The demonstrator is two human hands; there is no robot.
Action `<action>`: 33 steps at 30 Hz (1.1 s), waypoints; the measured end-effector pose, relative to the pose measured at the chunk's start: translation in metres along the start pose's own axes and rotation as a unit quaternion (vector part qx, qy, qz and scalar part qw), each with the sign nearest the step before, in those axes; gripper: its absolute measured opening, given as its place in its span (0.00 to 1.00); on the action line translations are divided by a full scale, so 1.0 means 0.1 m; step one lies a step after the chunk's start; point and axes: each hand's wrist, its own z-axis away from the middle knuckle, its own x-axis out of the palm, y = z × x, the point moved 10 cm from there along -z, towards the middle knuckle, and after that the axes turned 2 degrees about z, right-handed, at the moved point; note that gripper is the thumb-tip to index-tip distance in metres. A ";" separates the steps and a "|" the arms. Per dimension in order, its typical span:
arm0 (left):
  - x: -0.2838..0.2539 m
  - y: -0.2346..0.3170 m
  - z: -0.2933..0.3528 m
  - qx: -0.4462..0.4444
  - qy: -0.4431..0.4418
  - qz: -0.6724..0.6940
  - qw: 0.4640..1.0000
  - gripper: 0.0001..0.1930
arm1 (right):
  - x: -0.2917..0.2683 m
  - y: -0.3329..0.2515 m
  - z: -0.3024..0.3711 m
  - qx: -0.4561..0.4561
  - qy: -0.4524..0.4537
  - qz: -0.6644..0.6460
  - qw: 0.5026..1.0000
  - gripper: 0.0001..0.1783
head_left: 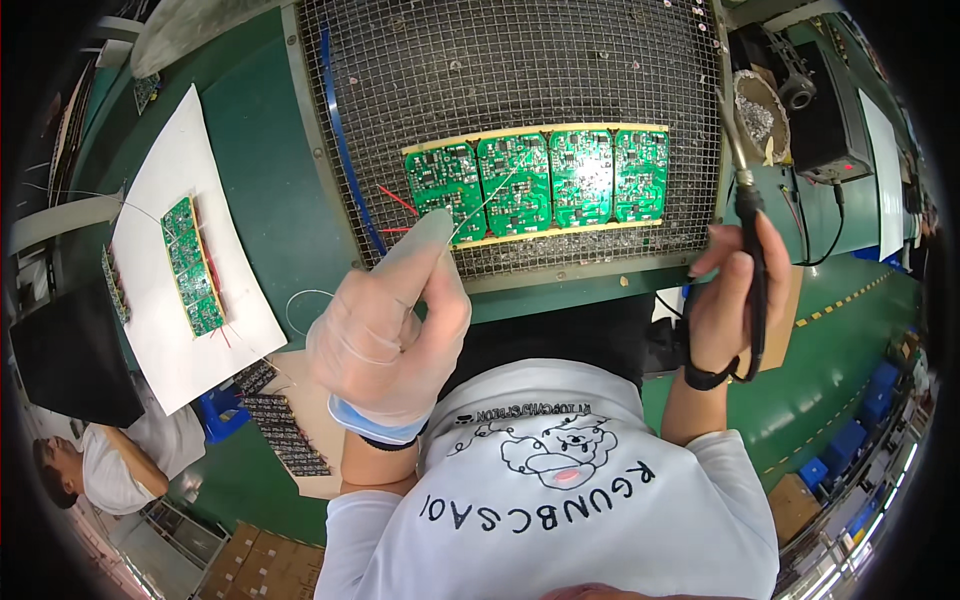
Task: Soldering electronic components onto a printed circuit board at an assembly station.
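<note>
My left hand, in a thin whitish glove, pinches a thin strand of solder wire between thumb and forefinger. The wire slants up and right over a panel of green circuit boards joined in a row between pale edge strips. Red wires stick out at the panel's left end, close to the gloved fingertips. My right hand is bare and wraps round the black handle of a soldering iron. Its metal shaft points up, right of the panel and apart from it.
Beneath the panel lies a framed wire mesh with a blue strip along its left. A bowl of pale scraps and a black soldering station stand right. More boards lie on a white sheet at left, near another person.
</note>
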 end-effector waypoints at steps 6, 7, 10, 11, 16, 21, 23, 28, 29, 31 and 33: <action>0.01 0.04 -0.01 0.017 0.007 0.013 1.000 0.12 | 0.30 -0.02 0.00 -0.047 -0.038 -0.069 0.996 0.18; 0.01 0.05 -0.01 0.023 0.011 0.022 0.999 0.10 | 0.31 -0.02 0.00 -0.047 -0.038 -0.069 0.996 0.18; 0.01 0.04 -0.02 0.003 -0.005 0.019 1.000 0.10 | 0.30 0.04 0.00 -0.005 -0.025 -0.048 0.999 0.17; 0.01 0.03 -0.02 -0.004 -0.011 0.022 1.000 0.10 | 0.31 0.02 0.01 -0.014 -0.034 -0.053 0.998 0.17; 0.02 0.04 -0.03 0.002 -0.006 0.007 1.000 0.17 | 0.32 0.02 0.02 -0.023 -0.031 -0.059 0.997 0.16; 0.00 0.02 -0.03 -0.008 -0.013 -0.016 1.000 0.16 | 0.35 -0.02 0.02 -0.056 -0.048 -0.028 0.997 0.16; -0.01 0.00 -0.03 -0.018 -0.012 -0.015 1.000 0.17 | 0.36 -0.03 0.03 -0.062 -0.054 -0.022 0.996 0.17; -0.03 -0.04 -0.02 -0.021 -0.004 -0.023 0.999 0.17 | 0.34 -0.02 0.04 -0.070 -0.046 -0.021 0.996 0.17; -0.03 -0.04 -0.01 -0.020 -0.004 -0.023 1.000 0.17 | 0.34 -0.02 0.04 -0.072 -0.042 -0.017 0.996 0.17; -0.03 -0.05 -0.01 -0.015 -0.008 -0.026 1.000 0.17 | 0.32 -0.01 0.05 -0.074 -0.037 -0.013 0.996 0.17; -0.05 -0.06 0.00 -0.019 -0.010 -0.030 0.999 0.17 | 0.31 0.00 0.06 -0.069 -0.029 -0.020 0.997 0.17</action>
